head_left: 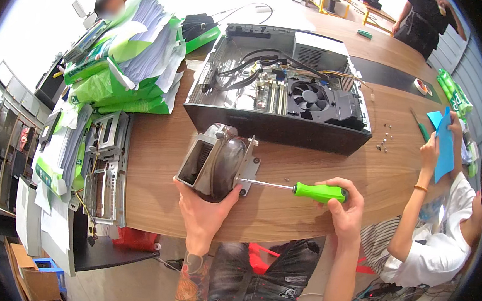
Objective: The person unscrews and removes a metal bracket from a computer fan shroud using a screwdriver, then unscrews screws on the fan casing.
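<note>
Across the wooden table come paper packs at far left, the left hand, fingers spread wide gripping the near-centre blower, its bracket on, screwing there apparently unfinished, the screwdriver inside the right hand, fingers closed, and loose screws farther right.

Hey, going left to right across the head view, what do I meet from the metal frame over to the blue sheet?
Metal frame → dark blower-like part → green screwdriver handle → right hand → small loose screws → co-worker's blue sheet.
</note>
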{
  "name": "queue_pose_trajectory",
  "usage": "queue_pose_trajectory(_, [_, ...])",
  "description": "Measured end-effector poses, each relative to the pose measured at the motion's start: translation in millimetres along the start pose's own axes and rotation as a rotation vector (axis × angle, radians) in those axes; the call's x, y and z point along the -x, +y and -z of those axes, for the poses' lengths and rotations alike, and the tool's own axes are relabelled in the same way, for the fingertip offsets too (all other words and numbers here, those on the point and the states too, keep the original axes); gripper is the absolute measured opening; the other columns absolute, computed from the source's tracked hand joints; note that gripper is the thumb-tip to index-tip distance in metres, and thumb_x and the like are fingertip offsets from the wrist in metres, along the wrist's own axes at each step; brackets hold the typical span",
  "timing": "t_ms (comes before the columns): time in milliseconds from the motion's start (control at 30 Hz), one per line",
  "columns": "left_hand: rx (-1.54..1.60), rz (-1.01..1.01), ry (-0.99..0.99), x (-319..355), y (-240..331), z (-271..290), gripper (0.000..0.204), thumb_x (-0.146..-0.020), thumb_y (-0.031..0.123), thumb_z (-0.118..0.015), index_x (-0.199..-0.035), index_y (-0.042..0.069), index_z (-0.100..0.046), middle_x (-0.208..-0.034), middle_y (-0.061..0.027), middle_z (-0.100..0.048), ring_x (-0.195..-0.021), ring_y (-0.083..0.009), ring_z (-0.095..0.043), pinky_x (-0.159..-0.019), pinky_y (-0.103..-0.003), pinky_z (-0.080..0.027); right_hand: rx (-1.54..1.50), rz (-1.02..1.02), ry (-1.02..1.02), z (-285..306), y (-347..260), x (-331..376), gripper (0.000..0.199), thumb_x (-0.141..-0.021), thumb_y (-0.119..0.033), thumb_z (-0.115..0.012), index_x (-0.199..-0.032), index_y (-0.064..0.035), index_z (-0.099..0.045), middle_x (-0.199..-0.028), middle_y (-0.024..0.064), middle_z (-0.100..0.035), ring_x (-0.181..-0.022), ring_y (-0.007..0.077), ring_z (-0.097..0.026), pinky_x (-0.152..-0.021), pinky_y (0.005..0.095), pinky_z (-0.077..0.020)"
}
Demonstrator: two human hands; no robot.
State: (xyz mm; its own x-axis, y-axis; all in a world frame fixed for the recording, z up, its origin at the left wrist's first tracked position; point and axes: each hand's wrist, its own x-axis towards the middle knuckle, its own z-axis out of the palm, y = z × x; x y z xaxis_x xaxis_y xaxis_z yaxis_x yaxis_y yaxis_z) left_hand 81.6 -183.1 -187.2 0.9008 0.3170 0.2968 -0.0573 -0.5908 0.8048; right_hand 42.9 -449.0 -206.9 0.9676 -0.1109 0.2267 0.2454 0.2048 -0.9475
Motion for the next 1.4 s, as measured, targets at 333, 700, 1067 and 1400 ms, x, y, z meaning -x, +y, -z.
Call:
queue_pose_trajectory(333, [0.048, -0.088, 0.008, -3, 1, 2, 0.083, -0.065, 0.024, -0.09, -0.124, -0.008, -0.04, -0.106, -0.0228, -0.067, -0.095, -0.0351, -0.068, -0.082, -0.042, -0.054, 0.108, -0.104, 0.019, -9, -6, 3, 0.041, -0.092, -0.031, -0.07, -0.111, 0.003, -0.06, -0.086, 0.0078, -0.066, -0.065, 0.011, -0.06, -0.054, 0.0236, -0.0472])
queue_pose_trajectory(700, [0.071, -0.065, 0.02, -3, -4, 1, 0.083, -0.064, 0.027, -0.09, -0.123, -0.009, -0.044, -0.105, -0.0231, -0.067, -0.093, -0.0359, -0.069, -0.082, -0.041, -0.054, 0.319, -0.054, -0.09, 2, -2, 5, 0.042, -0.096, -0.04, -0.064, -0.096, 0.0025, -0.066, -0.066, 0.0018, -0.062, -0.05, 0.0058, -0.052, -0.045, 0.022, -0.0378])
queue_pose_trajectory(1067, [0.079, -0.109, 0.043, -5, -2, 0, 0.079, -0.064, 0.024, -0.09, -0.121, -0.009, -0.045, -0.103, -0.0227, -0.068, -0.089, -0.0363, -0.07, -0.078, -0.042, -0.055, 0.531, -0.002, -0.037, -14, -10, 3, 0.025, -0.087, -0.018, -0.072, -0.103, 0.0007, -0.068, -0.082, 0.0073, -0.066, -0.071, 0.0133, -0.058, -0.063, 0.0274, -0.045])
queue_pose_trajectory(1400, [0.05, -0.068, 0.045, -5, -1, 1, 0.079, -0.065, 0.027, -0.09, -0.12, -0.009, -0.045, -0.102, -0.023, -0.068, -0.089, -0.0371, -0.069, -0.078, -0.043, -0.055, 0.755, 0.191, -0.088, -19, -11, -5, 0.034, -0.086, -0.022, -0.073, -0.111, -0.0017, -0.064, -0.088, 0.0106, -0.058, -0.079, 0.0243, -0.056, -0.071, 0.0331, -0.0448])
